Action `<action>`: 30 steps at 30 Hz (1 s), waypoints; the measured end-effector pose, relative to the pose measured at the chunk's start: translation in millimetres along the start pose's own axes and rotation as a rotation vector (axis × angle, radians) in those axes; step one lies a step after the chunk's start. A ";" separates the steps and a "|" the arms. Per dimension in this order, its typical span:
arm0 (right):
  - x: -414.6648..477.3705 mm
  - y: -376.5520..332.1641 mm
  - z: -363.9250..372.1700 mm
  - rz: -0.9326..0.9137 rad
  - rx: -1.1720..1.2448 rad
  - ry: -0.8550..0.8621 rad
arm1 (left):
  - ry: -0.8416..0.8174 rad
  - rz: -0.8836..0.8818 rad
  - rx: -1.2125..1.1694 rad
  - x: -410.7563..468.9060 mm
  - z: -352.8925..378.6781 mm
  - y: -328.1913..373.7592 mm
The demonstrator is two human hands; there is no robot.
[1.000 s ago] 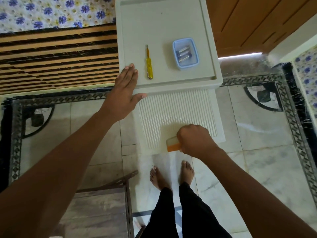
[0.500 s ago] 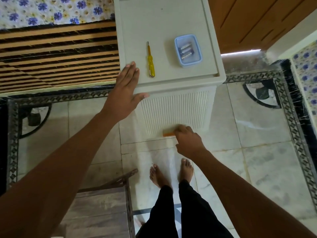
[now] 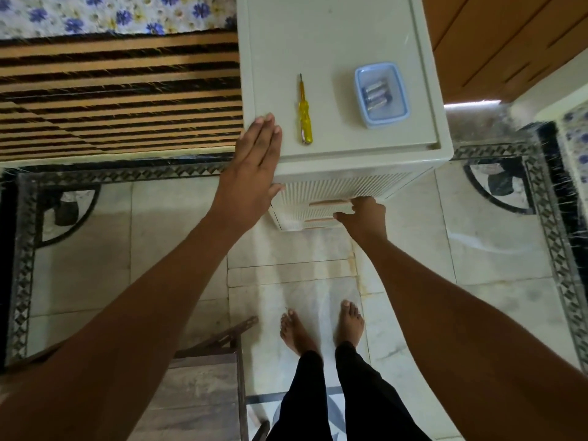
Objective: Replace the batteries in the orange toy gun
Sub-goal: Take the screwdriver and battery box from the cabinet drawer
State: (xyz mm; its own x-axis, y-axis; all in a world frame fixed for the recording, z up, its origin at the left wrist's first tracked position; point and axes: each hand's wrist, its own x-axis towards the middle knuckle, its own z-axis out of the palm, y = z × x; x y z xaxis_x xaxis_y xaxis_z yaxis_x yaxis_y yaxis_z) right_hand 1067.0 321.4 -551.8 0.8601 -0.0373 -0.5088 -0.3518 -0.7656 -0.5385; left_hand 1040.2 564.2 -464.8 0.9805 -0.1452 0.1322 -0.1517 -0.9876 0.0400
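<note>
Since the earlier frame, the right hand (image 3: 362,218) has been raised to the upper orange handles (image 3: 327,203) on the cabinet (image 3: 318,192) front. Toy gun: not seen; probably in a drawer. Step judged: retrieval; a handle must next be pulled. Right fingers curled at the handle, grip unclear. Left hand (image 3: 251,167) flat, fingers together, on the cabinet corner. Tub (image 3: 381,94): three batteries (image 3: 377,95). Screwdriver (image 3: 304,116) lies beside.

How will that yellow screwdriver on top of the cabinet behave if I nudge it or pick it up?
The yellow screwdriver looks slim and rounded, so a sideways nudge would probably roll it across the smooth cabinet top. The raised rim might stop it. It seems stiff and light, and its glossy plastic handle could be a bit slippery.
</note>
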 end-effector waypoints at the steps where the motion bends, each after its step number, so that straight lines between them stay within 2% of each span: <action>1: -1.9 2.2 0.9 0.015 0.040 0.028 | -0.004 0.007 0.018 -0.5 0.2 -0.1; 5: -3.0 -0.2 1.2 0.011 0.117 0.023 | -0.023 0.008 0.006 -1.2 -2.0 -0.1; 8: -16.6 -2.7 -2.8 0.018 0.186 0.042 | -0.006 0.007 -0.112 -2.8 -7.6 -0.8; 11: -41.3 -10.5 -20.5 -0.044 0.356 0.218 | -0.025 -0.051 -0.271 -0.2 -18.9 1.9; 14: -68.0 -26.8 -48.7 -0.170 0.450 0.452 | 0.035 -0.181 -0.366 10.0 -30.7 13.1; 16: -74.6 -40.3 -70.5 -0.277 0.483 0.583 | 0.060 -0.281 -0.353 22.9 -40.0 24.0; 19: -63.9 -63.0 -98.8 -0.387 0.426 0.696 | 0.046 -0.334 -0.214 42.4 -49.7 36.6; 21: -45.4 -78.6 -114.8 -0.354 0.309 0.670 | 0.035 -0.386 -0.172 59.2 -53.1 43.5; 25: -5.8 -105.2 -125.4 -0.121 -0.005 0.485 | -0.053 -0.564 -0.306 83.5 -50.9 53.5; 27: 6.5 -114.2 -129.0 -0.076 0.004 0.444 | -0.077 -0.630 -0.370 92.0 -44.6 52.8; 30: 10.7 -117.3 -133.1 -0.056 0.171 0.398 | -0.117 -0.742 -0.535 98.1 -42.5 42.7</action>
State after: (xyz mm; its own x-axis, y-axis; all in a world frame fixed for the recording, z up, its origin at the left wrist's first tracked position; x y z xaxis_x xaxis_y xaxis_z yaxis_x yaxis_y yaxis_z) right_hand 1166.6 325.3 -404.8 0.9432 -0.2690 -0.1948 -0.3276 -0.6572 -0.6788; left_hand 1124.6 510.3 -408.1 0.8515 0.4801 -0.2106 0.5120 -0.6751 0.5311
